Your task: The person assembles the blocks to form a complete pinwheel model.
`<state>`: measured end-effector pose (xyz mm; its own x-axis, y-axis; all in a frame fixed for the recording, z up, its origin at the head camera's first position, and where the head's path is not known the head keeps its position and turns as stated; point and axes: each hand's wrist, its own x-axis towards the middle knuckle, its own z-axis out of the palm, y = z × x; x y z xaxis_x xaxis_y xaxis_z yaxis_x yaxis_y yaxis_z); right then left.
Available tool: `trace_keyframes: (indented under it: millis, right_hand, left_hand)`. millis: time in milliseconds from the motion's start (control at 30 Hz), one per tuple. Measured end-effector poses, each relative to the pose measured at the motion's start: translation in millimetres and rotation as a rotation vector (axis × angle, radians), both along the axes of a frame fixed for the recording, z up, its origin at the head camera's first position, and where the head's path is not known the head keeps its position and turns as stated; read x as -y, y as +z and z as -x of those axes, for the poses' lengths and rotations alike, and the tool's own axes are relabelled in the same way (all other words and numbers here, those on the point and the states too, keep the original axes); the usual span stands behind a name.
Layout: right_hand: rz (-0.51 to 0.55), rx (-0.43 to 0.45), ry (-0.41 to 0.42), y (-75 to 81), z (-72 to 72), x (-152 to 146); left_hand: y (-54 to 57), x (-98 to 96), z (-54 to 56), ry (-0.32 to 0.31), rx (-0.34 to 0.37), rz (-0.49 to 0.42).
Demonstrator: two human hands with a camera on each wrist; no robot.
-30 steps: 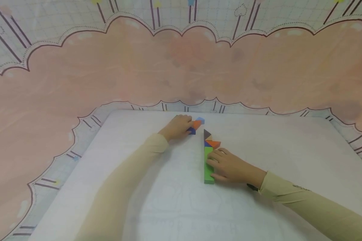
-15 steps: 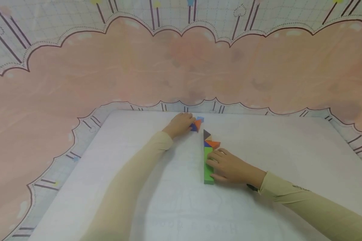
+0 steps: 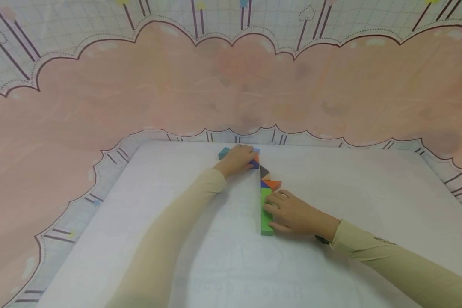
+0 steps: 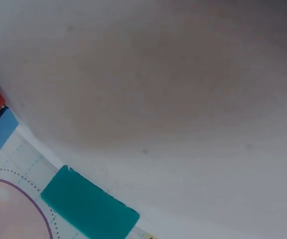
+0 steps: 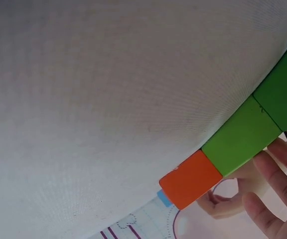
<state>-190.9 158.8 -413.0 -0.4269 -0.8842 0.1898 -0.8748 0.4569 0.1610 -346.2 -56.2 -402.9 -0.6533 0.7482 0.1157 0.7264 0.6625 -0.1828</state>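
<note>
My left hand [image 3: 236,159] is at the far side of the table, pinching a dark blue block [image 3: 256,165]. An orange block [image 3: 256,158] and a light blue block [image 3: 257,151] lie against it, partly hidden by the fingers. Nearer, a row runs towards me: a dark triangular block [image 3: 264,171], a small tan piece [image 3: 267,176], an orange triangular block [image 3: 274,185], a dark blue triangle [image 3: 264,185] and long green blocks [image 3: 267,194]. My right hand [image 3: 292,211] rests on the green part; in the right wrist view its fairly straight fingers [image 5: 274,174] touch the blocks' side.
A teal block [image 3: 224,152] lies left of my left hand, also large in the left wrist view. All the blocks lie on a white tabletop [image 3: 350,184]. Behind its far edge hangs a patterned pink cloth [image 3: 231,90]. A dark object [image 3: 322,239] shows under my right wrist.
My left hand has slid right, moving the dark blue and orange blocks closer to the head of the row. The teal block has come out from behind it. My right hand has stayed still.
</note>
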Motion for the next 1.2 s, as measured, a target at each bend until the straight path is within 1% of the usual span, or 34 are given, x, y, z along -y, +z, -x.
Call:
trace_keyframes:
  millis: [133, 300, 467, 600, 733, 867, 1000, 1200]
  right_hand:
    - [0.017, -0.016, 0.017, -0.7, 0.6, -0.1]
    - [0.03, -0.037, 0.03, -2.0, 1.5, -0.7]
    - [0.015, -0.017, 0.02, -0.6, 0.6, -0.3]
    - [0.007, -0.003, 0.01, 2.1, -0.9, 0.2]
    - [0.012, -0.007, 0.012, 2.3, -0.8, 0.0]
    - [0.016, -0.008, 0.013, 2.3, -0.8, -0.4]
    - [0.012, 0.001, 0.007, 4.0, -1.4, 0.1]
    - [-0.012, 0.016, -0.007, 5.7, -2.3, 0.9]
  left_hand:
    - [-0.4, -0.6, 0.5, -0.019, -0.005, -0.01]
    - [1.7, 2.3, -2.8, -0.055, 0.028, -0.033]
    - [4.1, 6.9, -9.1, -0.105, 0.104, -0.083]
    - [4.5, 8.2, -15.5, -0.114, 0.165, -0.106]
    - [6.3, 5.5, -23.8, -0.095, 0.182, -0.081]
    - [5.2, 3.3, -29.5, -0.075, 0.168, -0.055]
    - [3.2, 1.9, -33.7, -0.053, 0.161, -0.051]
    - [2.5, 0.7, -38.9, -0.041, 0.162, -0.062]
